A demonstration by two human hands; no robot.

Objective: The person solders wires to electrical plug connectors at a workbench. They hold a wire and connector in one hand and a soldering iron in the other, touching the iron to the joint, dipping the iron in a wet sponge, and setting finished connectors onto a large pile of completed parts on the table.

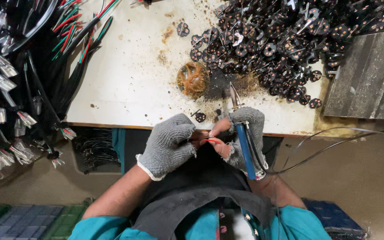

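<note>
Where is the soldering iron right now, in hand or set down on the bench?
In hand: the right hand grips the blue-handled soldering iron, tip above the bench.

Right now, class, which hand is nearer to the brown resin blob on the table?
Right. The right hand sits just below and right of the resin blob; the left hand lies farther below it.
</note>
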